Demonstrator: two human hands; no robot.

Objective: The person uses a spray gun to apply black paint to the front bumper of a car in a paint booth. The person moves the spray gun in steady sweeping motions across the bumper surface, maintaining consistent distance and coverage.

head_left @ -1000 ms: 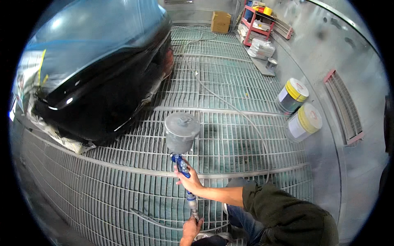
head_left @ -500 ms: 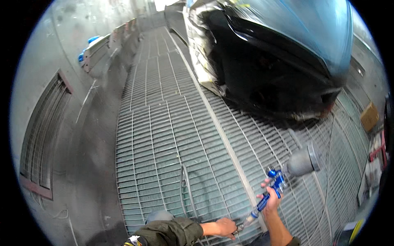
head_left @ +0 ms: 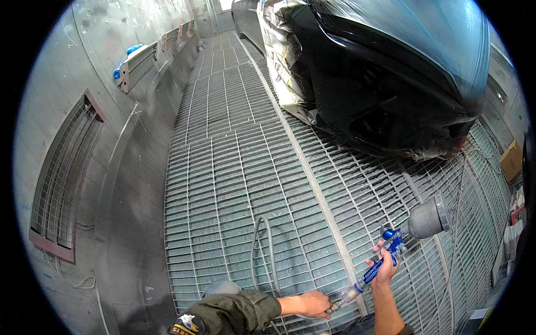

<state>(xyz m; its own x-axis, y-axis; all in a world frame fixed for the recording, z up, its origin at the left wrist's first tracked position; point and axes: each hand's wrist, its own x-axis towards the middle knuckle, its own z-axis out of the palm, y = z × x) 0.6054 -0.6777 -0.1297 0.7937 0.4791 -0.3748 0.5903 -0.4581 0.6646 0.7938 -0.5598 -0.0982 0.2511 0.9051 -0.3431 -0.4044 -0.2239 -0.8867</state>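
My right hand [head_left: 385,272] is wrapped round the blue handle of a paint spray gun [head_left: 394,243]. The gun lies tilted, its grey paint cup [head_left: 426,219] pointing away to the upper right. At the handle's lower end sits a metal hose coupling [head_left: 336,305], which the fingers of my left hand [head_left: 316,305] grip. A grey air hose [head_left: 272,251] loops up over the floor to the left of that hand. Part of the hose is hidden by my left sleeve [head_left: 234,311].
Ahead to the right stands a car with a black bumper [head_left: 368,95], partly masked in blue film [head_left: 435,39] and pale sheeting [head_left: 282,61]. Metal grating [head_left: 223,184] forms the floor. A grey wall [head_left: 61,67] with a meshed vent [head_left: 67,178] runs along the left; a cardboard box [head_left: 511,160] sits right.
The view has shifted, so the car and floor appear slightly farther right and the blur is gone. Both hands keep their hold on the spray gun and coupling.
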